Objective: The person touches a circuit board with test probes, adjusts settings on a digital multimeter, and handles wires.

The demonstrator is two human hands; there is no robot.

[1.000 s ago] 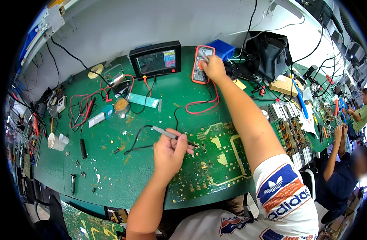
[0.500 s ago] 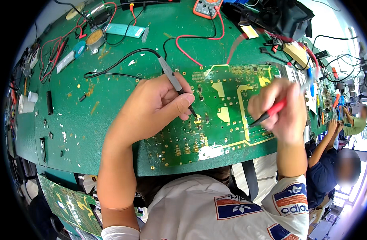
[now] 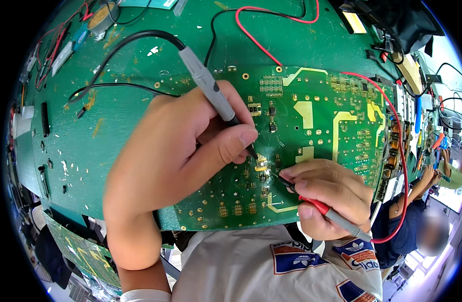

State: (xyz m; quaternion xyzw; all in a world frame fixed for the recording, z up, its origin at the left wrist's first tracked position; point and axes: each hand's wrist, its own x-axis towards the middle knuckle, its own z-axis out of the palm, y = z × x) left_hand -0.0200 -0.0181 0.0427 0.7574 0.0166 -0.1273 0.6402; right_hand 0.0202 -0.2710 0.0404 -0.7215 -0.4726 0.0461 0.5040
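My left hand (image 3: pixel 175 146) is closed round a grey and black test probe (image 3: pixel 202 74), its dark tip down at a small gold-padded component (image 3: pixel 261 163) on a green circuit board (image 3: pixel 311 85). My right hand (image 3: pixel 331 194) is closed round a red, grey and black probe (image 3: pixel 322 211), pointed at that same component from the lower right; whether either tip touches is too small to tell. A red lead (image 3: pixel 402 156) loops from the right probe along the board's right side. A black cable (image 3: pixel 140 35) arches from the left probe over the bench.
The green bench (image 3: pixel 80 161) carries a round tin (image 3: pixel 101 17), a black tube (image 3: pixel 45 120) and scraps. A black bag (image 3: pixel 392 22) and component assemblies (image 3: pixel 392 161) lie right. A second board (image 3: pixel 75 241) sits lower left. Co-workers (image 3: pixel 402 226) are at the right.
My right hand has left the multimeter, come down to the board and now holds the red probe at the component. My left hand's probe has been lowered there. The camera view has tilted downward.
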